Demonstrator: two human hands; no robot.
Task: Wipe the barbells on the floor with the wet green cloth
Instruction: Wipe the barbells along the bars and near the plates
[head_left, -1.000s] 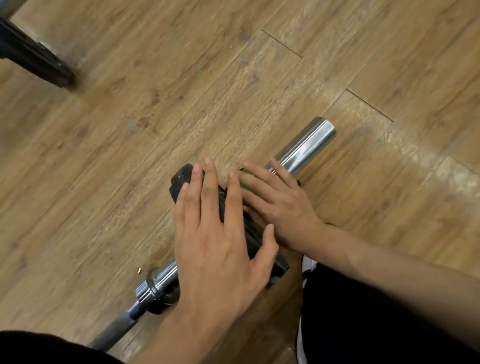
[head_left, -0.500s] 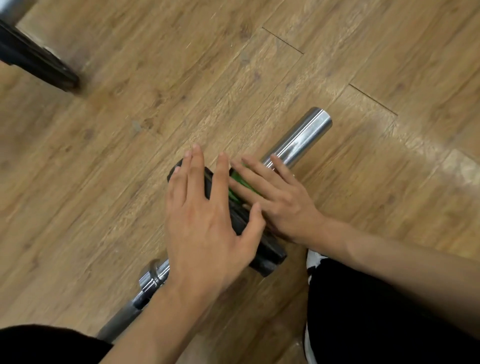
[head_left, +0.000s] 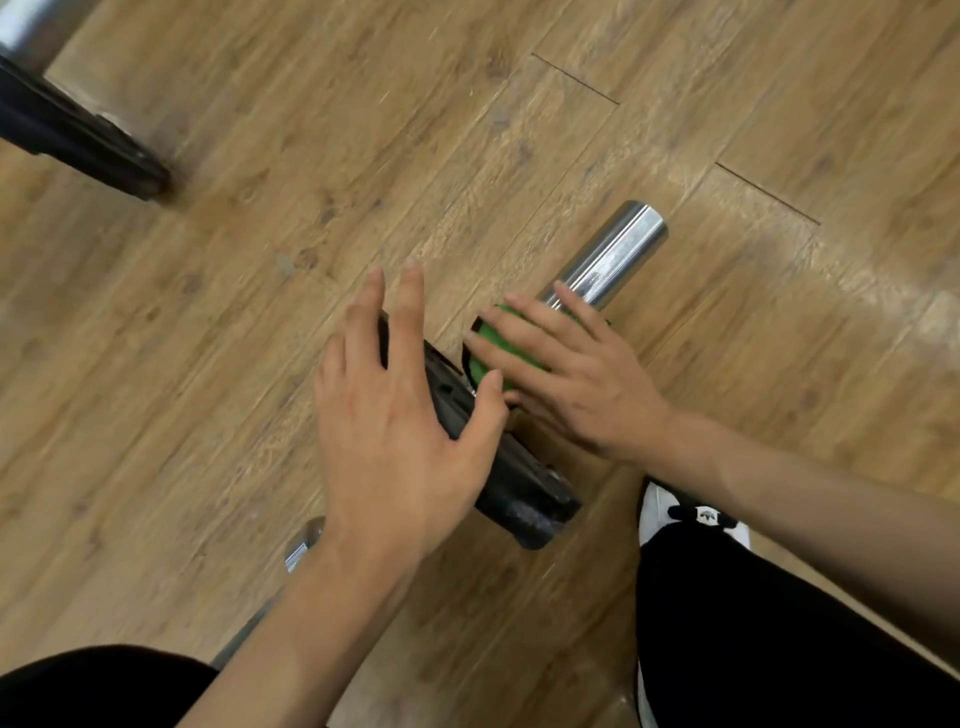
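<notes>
A barbell (head_left: 605, 262) lies slantwise on the wooden floor (head_left: 260, 260), running from the near left up toward the far right. Its chrome sleeve (head_left: 629, 238) sticks out bare at the far end. A black weight plate (head_left: 524, 499) sits on the bar closer in, and a bit of shiny collar (head_left: 303, 543) shows on the near side of the plate, past the person's wrist.

The left hand (head_left: 395, 431) lies spread over the top of the plate. Its fingers (head_left: 413, 296) are straight and splayed, reaching past the plate's far rim, and the thumb rests over the edge on the sleeve side. It grasps nothing; the palm simply rests there.

The right hand (head_left: 571, 374) is just to the right of it, with the two thumbs nearly touching. Its fingers lie flat and fairly straight across the green cloth (head_left: 491, 338), pressing it down onto the sleeve right beside the plate. It pinches and clenches nothing that I can see, though the right thumb is mostly hidden. Only a small patch of cloth shows beyond the fingertips.

At the far left a second black plate (head_left: 88, 145) stands on the floor, well apart from the hands. At the near right are a white shoe (head_left: 658, 512) and black trousers (head_left: 769, 639)
</notes>
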